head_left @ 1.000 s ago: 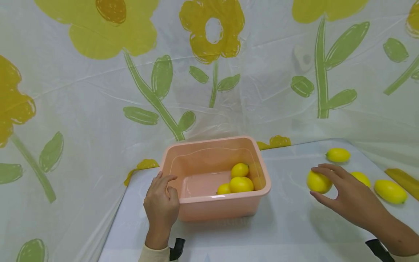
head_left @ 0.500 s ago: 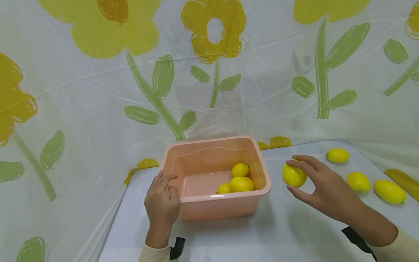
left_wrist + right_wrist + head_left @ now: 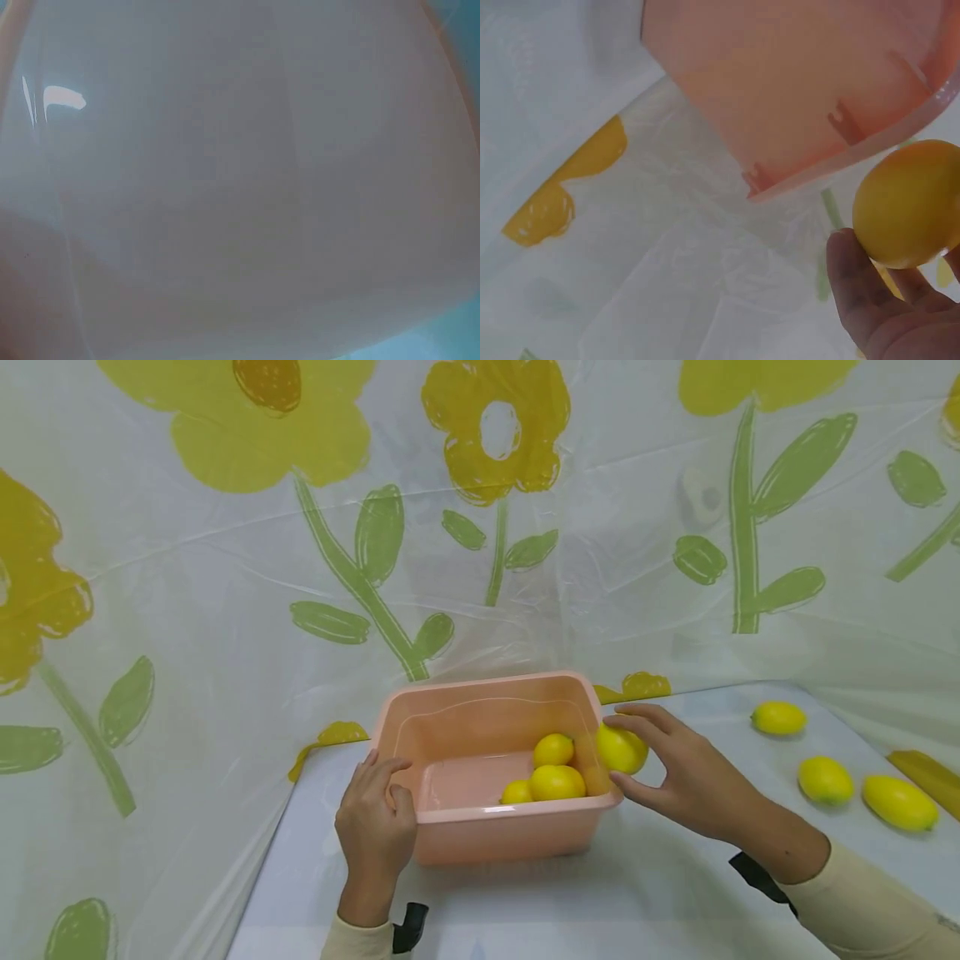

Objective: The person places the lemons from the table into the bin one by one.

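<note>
A pink plastic basin stands on the table with several lemons inside, bunched toward its right end. My left hand grips the basin at its left front corner, fingers bent over the rim. In the left wrist view the basin's smooth wall fills nearly everything. Between thumb and fingers my right hand pinches another lemon, held up beside the basin's right rim. The right wrist view shows this lemon at the fingertips, close to the basin's rim.
On the table to the right lie three lemons: one at the back, one nearer and one farthest right. A flower-printed sheet hangs behind the table.
My right hand has carried its lemon leftward from among the loose lemons to the basin's right rim. The left hand stays at the corner, and the basin has not moved.
</note>
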The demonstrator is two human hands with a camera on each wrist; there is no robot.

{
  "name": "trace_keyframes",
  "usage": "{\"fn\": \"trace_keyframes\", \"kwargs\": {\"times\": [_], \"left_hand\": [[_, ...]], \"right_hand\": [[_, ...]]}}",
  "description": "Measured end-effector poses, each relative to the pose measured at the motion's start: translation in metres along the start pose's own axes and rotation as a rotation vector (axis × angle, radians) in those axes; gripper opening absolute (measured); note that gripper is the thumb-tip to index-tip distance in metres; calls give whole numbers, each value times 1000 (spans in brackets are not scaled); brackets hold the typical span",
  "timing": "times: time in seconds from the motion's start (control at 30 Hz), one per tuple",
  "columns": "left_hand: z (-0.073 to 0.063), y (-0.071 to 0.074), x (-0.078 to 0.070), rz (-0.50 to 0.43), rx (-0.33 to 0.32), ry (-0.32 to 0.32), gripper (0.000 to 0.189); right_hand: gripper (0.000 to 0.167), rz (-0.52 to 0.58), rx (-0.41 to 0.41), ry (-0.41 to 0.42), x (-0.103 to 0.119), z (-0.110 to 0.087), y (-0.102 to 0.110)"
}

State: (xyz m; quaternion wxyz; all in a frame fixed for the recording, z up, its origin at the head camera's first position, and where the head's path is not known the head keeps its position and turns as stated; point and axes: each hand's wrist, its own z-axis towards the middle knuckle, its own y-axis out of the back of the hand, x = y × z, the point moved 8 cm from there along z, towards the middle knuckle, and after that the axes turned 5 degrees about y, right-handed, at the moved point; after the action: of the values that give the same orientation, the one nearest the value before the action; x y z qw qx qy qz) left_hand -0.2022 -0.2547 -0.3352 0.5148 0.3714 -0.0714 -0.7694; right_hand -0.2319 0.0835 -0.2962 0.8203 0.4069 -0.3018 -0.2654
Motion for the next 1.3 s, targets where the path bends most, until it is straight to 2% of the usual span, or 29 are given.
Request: {"fn": "trace_keyframes", "kwargs": {"times": [0.17,0.5,0.97,1.17,1.3], "left_hand": [[0,-1,0,6,1,5,29],[1,-1,2,3,-6,-1,30],[0,-1,3,15,0,4,29],[0,-3,3,15,5,4,29],[1,-3,3,11,4,7,29]], "right_hand": [[62,40,60,31,0,14,-12],[56,86,257,67,-2,39,-43],[47,52,440,143,-1,64,-75],[45,10,554,124,-2,69,-88],[45,-24,600,134,-2,72,-92]]}}
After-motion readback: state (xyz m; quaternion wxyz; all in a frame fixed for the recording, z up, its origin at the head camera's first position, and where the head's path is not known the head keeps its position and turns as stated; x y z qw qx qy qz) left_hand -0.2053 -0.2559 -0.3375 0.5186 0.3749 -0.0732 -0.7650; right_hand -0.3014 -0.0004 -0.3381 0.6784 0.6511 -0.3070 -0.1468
